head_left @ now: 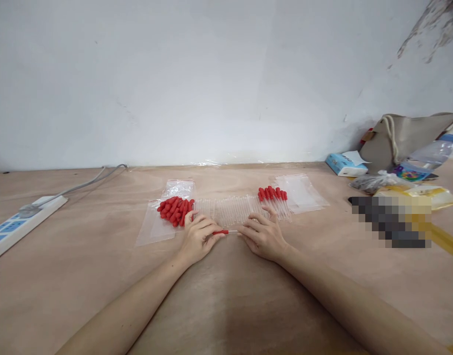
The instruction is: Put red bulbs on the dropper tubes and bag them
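Note:
My left hand [200,237] pinches a red rubber bulb [222,231] between thumb and fingers. Thumb and fingers of my right hand [265,235] close on a thin clear glass tube [232,231], whose left end meets the bulb. Behind both hands lies a row of clear glass tubes [233,209]. A heap of loose red rubber bulbs [173,211] sits beyond my left hand, on clear plastic bags [156,229]. Several droppers with red bulbs [273,194] lie side by side just past my right hand.
More clear bags [303,192] lie at the right rear. A power strip [26,222] with a grey cable is at far left. On the right are a tissue pack [346,165], a plastic bottle [433,154], a beige bag [414,133] and a blurred dark object [391,222].

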Demonstrator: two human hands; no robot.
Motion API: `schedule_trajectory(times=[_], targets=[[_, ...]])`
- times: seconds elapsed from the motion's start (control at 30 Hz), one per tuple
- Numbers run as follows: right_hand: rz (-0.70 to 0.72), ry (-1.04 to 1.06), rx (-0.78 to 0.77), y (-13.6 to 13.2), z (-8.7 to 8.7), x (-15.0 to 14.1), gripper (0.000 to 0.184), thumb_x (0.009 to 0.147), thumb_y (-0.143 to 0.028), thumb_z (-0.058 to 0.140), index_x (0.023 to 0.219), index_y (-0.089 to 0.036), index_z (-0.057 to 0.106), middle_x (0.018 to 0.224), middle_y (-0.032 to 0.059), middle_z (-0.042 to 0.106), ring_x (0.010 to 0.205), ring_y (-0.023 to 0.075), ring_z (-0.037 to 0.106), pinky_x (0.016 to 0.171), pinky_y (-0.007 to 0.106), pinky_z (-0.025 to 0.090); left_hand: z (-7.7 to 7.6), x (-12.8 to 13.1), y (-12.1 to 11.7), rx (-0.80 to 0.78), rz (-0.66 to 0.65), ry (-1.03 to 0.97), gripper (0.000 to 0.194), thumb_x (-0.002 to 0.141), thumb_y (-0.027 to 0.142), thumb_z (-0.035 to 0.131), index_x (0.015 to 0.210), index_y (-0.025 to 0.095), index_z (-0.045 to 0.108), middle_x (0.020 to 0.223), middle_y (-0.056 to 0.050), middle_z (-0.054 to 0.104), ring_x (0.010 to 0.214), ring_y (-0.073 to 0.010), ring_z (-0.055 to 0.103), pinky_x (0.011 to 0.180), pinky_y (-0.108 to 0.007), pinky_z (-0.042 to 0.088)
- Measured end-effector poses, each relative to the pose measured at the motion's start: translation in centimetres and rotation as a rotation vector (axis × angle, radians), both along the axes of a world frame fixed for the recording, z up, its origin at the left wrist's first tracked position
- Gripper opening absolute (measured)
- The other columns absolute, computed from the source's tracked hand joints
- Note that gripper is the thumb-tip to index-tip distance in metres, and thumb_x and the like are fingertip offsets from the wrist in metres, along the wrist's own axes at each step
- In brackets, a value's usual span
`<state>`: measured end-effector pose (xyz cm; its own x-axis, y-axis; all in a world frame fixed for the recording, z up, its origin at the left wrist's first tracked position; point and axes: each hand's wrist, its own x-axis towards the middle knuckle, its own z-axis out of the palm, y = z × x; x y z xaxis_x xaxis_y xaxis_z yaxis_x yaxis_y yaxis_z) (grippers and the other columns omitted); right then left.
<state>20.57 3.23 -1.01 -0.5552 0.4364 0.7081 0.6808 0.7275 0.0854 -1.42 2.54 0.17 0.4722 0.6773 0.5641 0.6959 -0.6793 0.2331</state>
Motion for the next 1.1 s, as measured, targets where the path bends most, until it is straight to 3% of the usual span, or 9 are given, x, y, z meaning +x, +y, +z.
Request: schedule_trajectory(times=[0.07, 0.2, 0.37, 0.5, 0.67, 0.9, 1.1], targets=[[-0.03, -0.023, -0.007, 0.0, 0.1, -0.1, 0.014, 0.082, -0.025, 0.049, 0.079, -0.024, 0.062, 0.071, -0.002, 0.062, 0.076, 0.0125, 0.051, 0.093, 0.041, 0.016, -0.1, 0.1, 0.0, -0.008, 0.027, 0.001, 0.013, 0.081, 0.035, 0.054, 0.087, 0.026, 0.062, 0.083, 0.002, 0.065, 0.082, -0.0152, 0.053, 0.094, -0.04, 0.02], [-0.152, 0.02, -0.063, 0.9, 0.9, 1.0, 0.018, 0.082, -0.025, 0.048, 0.074, -0.022, 0.064, 0.068, -0.0009, 0.063, 0.074, 0.0129, 0.05, 0.089, 0.038, 0.018, -0.1, 0.2, 0.0, -0.031, 0.1, 0.012, 0.043, 0.076, 0.043, 0.057, 0.114, 0.022, 0.049, 0.099, -0.004, 0.061, 0.092, -0.02, 0.051, 0.09, -0.039, 0.026], [-0.635, 0.35, -0.335, 3.9, 2.4, 5.4, 0.024, 0.077, -0.037, 0.048, 0.074, -0.022, 0.066, 0.068, 0.0016, 0.065, 0.075, 0.0186, 0.053, 0.082, 0.04, 0.02, -0.2, 0.2, 0.0, -0.061, 0.088, 0.039, 0.035, 0.08, 0.034, 0.053, 0.113, 0.022, 0.047, 0.096, -0.004, 0.06, 0.092, -0.0191, 0.05, 0.089, -0.038, 0.027], [-0.849, 0.438, -0.616, 5.3, 2.9, 8.3, 0.024, 0.072, -0.04, 0.049, 0.075, -0.023, 0.066, 0.068, 0.0013, 0.065, 0.074, 0.0203, 0.055, 0.078, 0.038, 0.025, -0.2, 0.3, 0.0, -0.071, 0.085, 0.035, 0.031, 0.08, 0.03, 0.052, 0.11, 0.022, 0.049, 0.093, -0.003, 0.06, 0.089, -0.0183, 0.051, 0.089, -0.037, 0.027], [-0.875, 0.367, -0.733, 5.3, 2.7, 8.5, 0.024, 0.07, -0.041, 0.049, 0.077, -0.025, 0.065, 0.07, 0.0009, 0.065, 0.076, 0.0217, 0.057, 0.08, 0.04, 0.026, -0.2, 0.4, 0.1, -0.087, 0.083, 0.046, 0.025, 0.081, 0.029, 0.051, 0.104, 0.022, 0.052, 0.091, -0.002, 0.061, 0.086, -0.0174, 0.052, 0.09, -0.038, 0.027], [-0.846, 0.298, -0.752, 5.2, 2.6, 7.9, 0.03, 0.07, -0.05, 0.049, 0.08, -0.026, 0.064, 0.074, 0.0012, 0.065, 0.08, 0.0232, 0.058, 0.082, 0.043, 0.027, -0.3, 0.4, 0.0, -0.106, 0.083, 0.058, 0.023, 0.081, 0.029, 0.051, 0.103, 0.022, 0.053, 0.091, -0.002, 0.061, 0.087, -0.0175, 0.052, 0.089, -0.038, 0.028], [-0.865, 0.215, -0.864, 5.6, 2.9, 8.8, 0.027, 0.066, -0.049, 0.052, 0.072, -0.024, 0.063, 0.077, 0.0023, 0.065, 0.082, 0.0256, 0.057, 0.079, 0.043, 0.03, -0.2, 0.4, 0.0, -0.112, 0.067, 0.056, 0.022, 0.082, 0.029, 0.05, 0.103, 0.023, 0.054, 0.091, -0.002, 0.061, 0.086, -0.0171, 0.052, 0.09, -0.038, 0.027]])
